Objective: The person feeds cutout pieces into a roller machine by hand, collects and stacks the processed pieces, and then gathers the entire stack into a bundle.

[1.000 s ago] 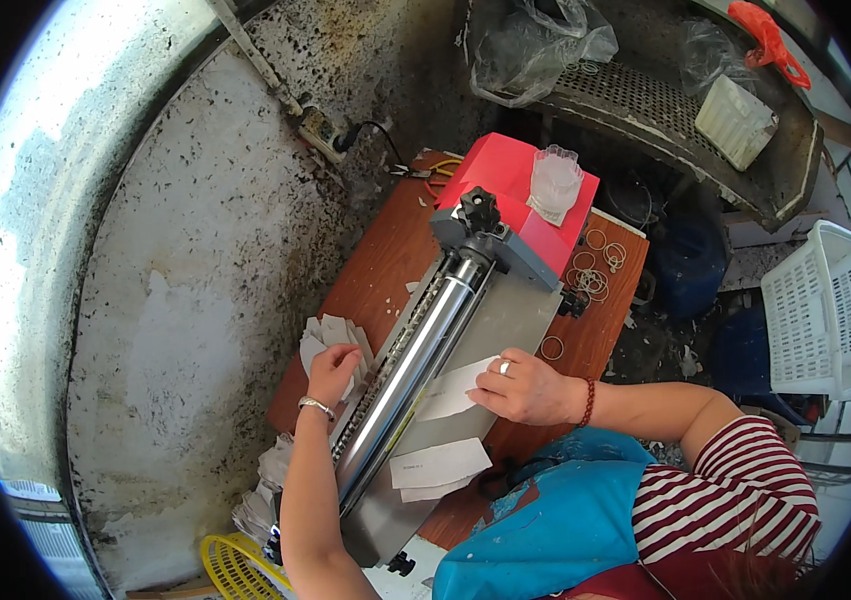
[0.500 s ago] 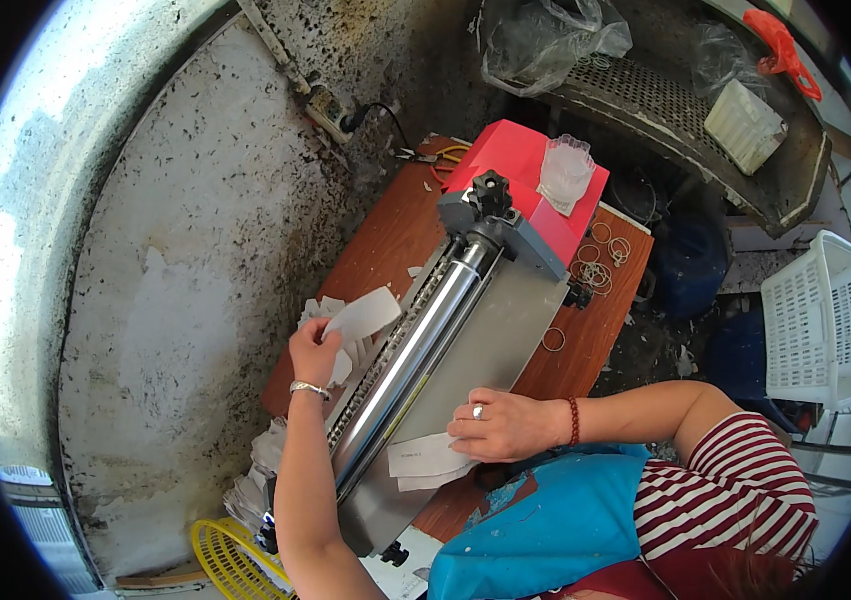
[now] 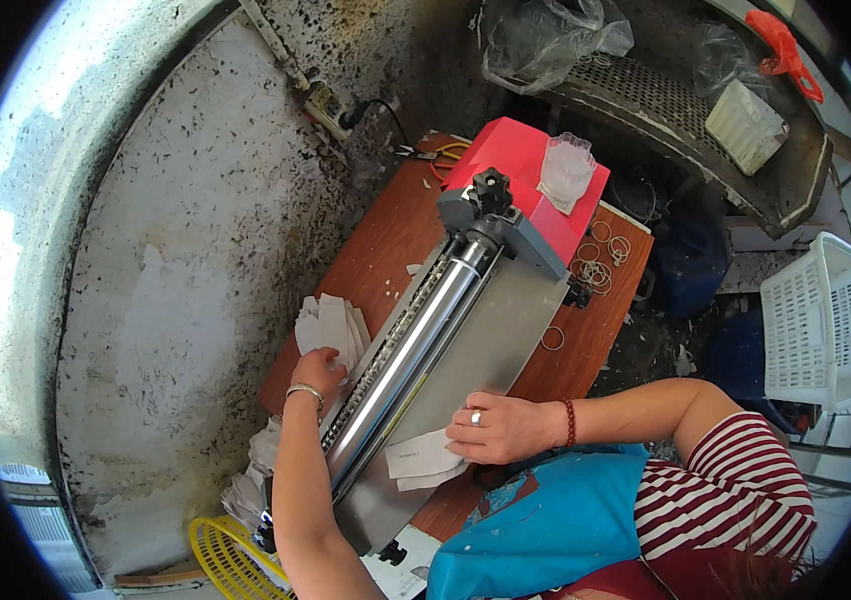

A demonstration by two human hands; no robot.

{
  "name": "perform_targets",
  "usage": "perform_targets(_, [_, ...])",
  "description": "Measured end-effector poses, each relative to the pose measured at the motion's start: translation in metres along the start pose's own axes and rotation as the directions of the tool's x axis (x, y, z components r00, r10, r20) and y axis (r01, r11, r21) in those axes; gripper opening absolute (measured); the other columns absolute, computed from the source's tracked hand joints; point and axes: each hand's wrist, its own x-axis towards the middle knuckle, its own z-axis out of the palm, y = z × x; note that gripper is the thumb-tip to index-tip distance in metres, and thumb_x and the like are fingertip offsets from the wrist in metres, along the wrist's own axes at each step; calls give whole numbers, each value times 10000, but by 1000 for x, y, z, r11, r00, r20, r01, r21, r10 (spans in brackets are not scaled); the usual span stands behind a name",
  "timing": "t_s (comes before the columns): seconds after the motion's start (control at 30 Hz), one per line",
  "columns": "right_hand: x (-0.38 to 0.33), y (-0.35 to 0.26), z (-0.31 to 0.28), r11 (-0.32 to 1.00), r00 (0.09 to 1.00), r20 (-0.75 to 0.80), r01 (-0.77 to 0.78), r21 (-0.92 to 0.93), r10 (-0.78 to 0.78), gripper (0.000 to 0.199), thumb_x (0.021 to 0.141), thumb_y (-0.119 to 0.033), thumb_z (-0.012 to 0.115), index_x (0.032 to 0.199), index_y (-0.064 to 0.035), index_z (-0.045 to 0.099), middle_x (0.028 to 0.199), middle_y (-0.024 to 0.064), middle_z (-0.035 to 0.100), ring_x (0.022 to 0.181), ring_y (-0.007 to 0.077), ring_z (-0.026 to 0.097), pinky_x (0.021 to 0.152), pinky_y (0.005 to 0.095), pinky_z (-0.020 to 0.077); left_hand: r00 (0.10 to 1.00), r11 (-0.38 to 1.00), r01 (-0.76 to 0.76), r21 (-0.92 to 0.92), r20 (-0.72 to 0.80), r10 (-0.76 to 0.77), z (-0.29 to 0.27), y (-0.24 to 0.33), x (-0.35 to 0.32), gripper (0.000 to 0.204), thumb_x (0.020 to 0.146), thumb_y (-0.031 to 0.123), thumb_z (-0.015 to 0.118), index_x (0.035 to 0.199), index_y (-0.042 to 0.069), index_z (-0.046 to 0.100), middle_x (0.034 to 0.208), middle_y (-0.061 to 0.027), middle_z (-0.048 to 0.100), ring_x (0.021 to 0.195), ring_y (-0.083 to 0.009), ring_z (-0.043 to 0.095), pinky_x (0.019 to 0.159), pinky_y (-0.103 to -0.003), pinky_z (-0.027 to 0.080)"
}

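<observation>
Your left hand (image 3: 317, 368) lies with flat fingers on the finished white sheets (image 3: 330, 328) at nine o'clock of the roller machine (image 3: 425, 340), while your right hand (image 3: 500, 428) presses loosely the remaining small stack (image 3: 423, 460) at five o'clock.

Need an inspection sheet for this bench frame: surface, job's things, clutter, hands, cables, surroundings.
Surface: brown wooden table, mostly taken up by the machine.
Job's things: grey roller machine with red end housing; white paper pieces on its tray and a fanned stack behind the roller.
Clutter: rubber bands; plastic bag on the housing.
Hands: left hand on the fanned stack; right hand on the tray papers.
Cables: black cord to wall socket.
Surroundings: stained wall, white basket, yellow basket.
</observation>
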Motion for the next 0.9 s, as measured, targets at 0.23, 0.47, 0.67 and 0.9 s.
perform_targets(0.23, [-11,21,-19,980,996,-66,-67,-189,55,208,784,-142,597,962,-54,660,942,31,610,903,164,584,779,312,434,994,941,-107,-320,-29,103,-10,26,-10,300,844,196,671,1088,22,685,985,-95,715,896,-187,661,833,-322,515])
perform_targets(0.47, [-10,35,-27,918,972,-77,-237,-317,224,212,799,-127,603,997,-68,652,983,20,609,883,154,586,767,313,423,964,823,-193,-535,55,262,-7,67,-23,271,876,201,649,1054,-1,683,940,-66,703,844,-119,625,798,-271,502])
perform_targets(0.67, [-2,25,-13,949,961,-156,-255,-187,228,214,792,-152,592,974,-57,651,965,29,591,874,161,570,767,314,422,965,842,-172,-512,87,249,-14,72,-25,269,866,196,656,1061,14,685,949,-51,695,843,-116,615,804,-273,503])
perform_targets(0.9, [6,24,-1,948,981,-92,-191,-254,173,161,785,-150,579,894,-62,657,919,21,595,858,154,569,777,303,418,964,842,-136,-523,125,233,-15,71,-27,266,849,154,669,1079,20,686,928,-38,680,825,-99,598,782,-260,499])
